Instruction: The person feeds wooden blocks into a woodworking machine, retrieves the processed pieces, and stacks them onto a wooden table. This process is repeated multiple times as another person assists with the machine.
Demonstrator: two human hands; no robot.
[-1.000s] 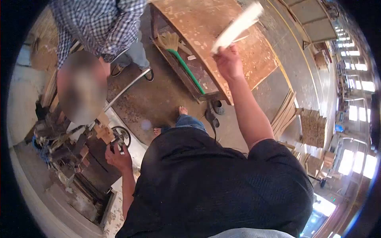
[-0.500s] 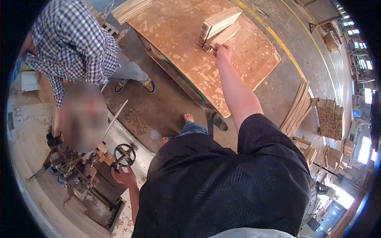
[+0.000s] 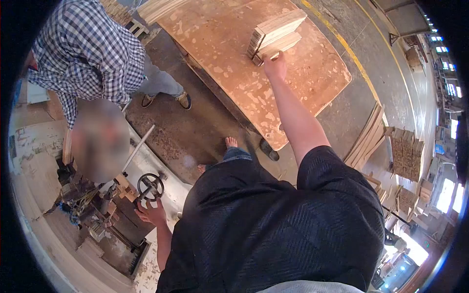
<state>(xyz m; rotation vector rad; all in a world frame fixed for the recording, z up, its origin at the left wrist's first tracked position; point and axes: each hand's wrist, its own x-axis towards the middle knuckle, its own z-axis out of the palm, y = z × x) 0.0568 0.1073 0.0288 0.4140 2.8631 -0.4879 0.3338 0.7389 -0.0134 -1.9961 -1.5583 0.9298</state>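
Observation:
A stack of thin wooden strips (image 3: pixel 279 28) stands on the worn brown table (image 3: pixel 220 53). A lower row of strips (image 3: pixel 283 45) lies against its near side. My right hand (image 3: pixel 276 67) is at the near end of this row, fingers bent and closed on the strip ends. Far to the left, my left hand (image 3: pixel 154 213) is beside a black handwheel (image 3: pixel 150 187) on a machine, fingers spread and their tips right by the lower rim.
A person in a checked shirt (image 3: pixel 93 44) stands at the left, beside the machine's cluttered working parts (image 3: pixel 93 205). More strips (image 3: pixel 156 10) lie at the table's far corner. Long boards (image 3: pixel 366 136) and a wood stack (image 3: pixel 406 154) are on the floor at right.
The lower row of strips has swung from an angle to nearly in line with the stack, my right hand staying at its end. My left hand remains by the handwheel.

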